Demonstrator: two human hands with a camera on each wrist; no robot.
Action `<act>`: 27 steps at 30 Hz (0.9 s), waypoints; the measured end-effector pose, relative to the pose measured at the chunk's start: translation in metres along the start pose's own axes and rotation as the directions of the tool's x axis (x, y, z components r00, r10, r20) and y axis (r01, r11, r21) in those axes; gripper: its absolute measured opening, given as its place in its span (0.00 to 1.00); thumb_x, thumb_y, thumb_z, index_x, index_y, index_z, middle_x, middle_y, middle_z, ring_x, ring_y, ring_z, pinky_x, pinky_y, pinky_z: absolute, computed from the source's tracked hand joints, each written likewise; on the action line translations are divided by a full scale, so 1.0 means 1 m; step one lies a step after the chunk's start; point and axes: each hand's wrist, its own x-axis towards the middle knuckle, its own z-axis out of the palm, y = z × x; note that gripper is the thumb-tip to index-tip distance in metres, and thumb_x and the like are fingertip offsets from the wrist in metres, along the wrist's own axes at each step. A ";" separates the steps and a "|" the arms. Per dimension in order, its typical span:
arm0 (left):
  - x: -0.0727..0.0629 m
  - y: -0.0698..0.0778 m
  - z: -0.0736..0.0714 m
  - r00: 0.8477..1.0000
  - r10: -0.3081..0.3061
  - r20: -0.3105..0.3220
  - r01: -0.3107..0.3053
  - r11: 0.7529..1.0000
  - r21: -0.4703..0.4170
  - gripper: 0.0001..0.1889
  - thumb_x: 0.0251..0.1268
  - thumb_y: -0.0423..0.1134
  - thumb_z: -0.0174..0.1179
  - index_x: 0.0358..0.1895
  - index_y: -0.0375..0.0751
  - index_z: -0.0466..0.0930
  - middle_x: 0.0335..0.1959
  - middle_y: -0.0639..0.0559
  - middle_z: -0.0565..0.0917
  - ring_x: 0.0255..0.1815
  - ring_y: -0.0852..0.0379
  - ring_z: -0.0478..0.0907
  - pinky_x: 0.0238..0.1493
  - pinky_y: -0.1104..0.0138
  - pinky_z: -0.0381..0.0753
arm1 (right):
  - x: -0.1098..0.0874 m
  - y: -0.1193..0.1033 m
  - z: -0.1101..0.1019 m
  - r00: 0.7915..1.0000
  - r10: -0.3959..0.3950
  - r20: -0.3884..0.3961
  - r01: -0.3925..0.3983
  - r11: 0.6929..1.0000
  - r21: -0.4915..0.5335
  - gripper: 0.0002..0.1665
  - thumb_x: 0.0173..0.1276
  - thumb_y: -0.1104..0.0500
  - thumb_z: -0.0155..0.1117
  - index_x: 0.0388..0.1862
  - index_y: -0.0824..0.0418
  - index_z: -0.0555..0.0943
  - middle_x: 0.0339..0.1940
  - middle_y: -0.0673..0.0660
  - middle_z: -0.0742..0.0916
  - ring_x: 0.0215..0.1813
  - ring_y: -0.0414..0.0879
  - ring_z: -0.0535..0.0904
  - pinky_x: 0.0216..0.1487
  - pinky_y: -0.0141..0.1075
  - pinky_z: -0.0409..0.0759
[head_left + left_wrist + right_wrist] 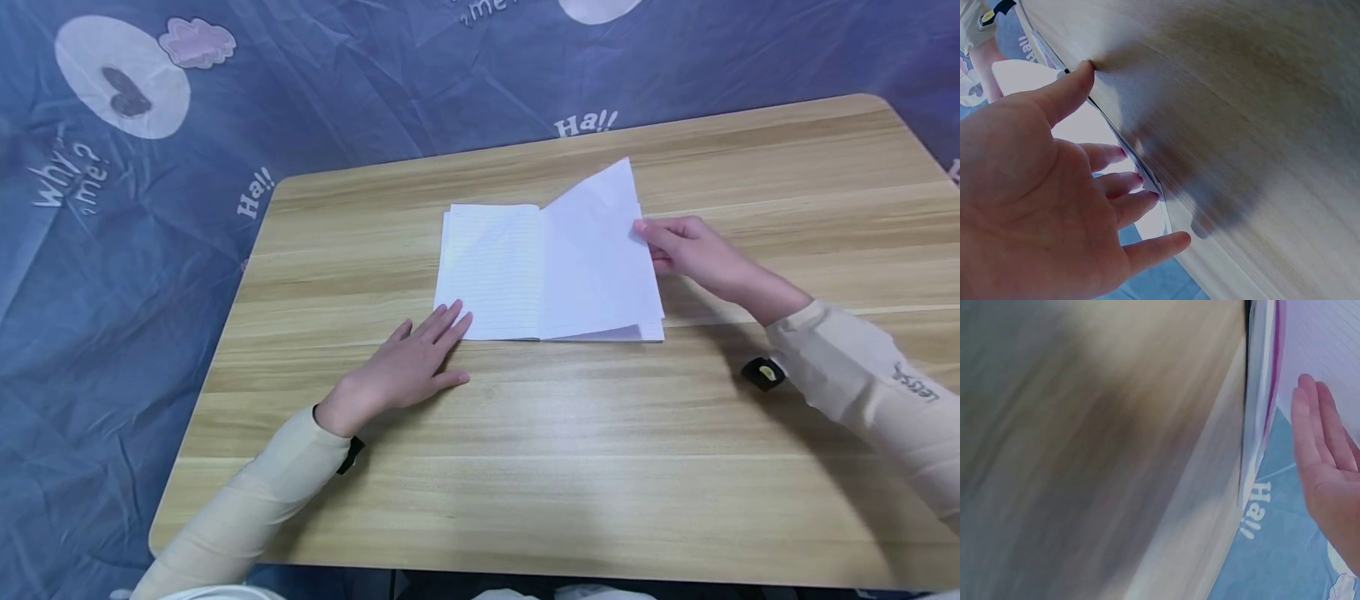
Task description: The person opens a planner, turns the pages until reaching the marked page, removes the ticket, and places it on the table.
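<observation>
An open notebook (495, 271) with a lined left page lies in the middle of the wooden table in the head view. Its right-hand leaf (596, 250) looks blank and is lifted, the upper corner raised. My right hand (697, 258) pinches that leaf at its outer edge, thumb on the near face and the other fingers partly hidden behind it. On the notebook's lower left corner rest the fingertips of my left hand (408, 362), its fingers straight and spread. The left wrist view shows the left hand's (1079, 181) palm and extended fingers at the notebook's edge.
The light wooden table (525, 467) has rounded corners. Behind it and to the left hangs a wrinkled blue cloth (360, 83) with printed words and pale shapes. A black wrist device (763, 373) sits under the right sleeve.
</observation>
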 end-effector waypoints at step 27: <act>0.000 -0.005 0.002 1.000 -0.024 0.008 0.024 1.000 -0.010 0.42 0.74 0.59 0.49 0.80 0.42 0.44 0.80 0.46 0.42 0.79 0.49 0.39 0.72 0.40 0.47 | 0.026 -0.016 0.069 0.899 -0.343 0.271 0.431 0.802 -0.415 0.22 0.77 0.58 0.54 0.65 0.67 0.76 0.61 0.62 0.81 0.55 0.49 0.80 0.61 0.47 0.73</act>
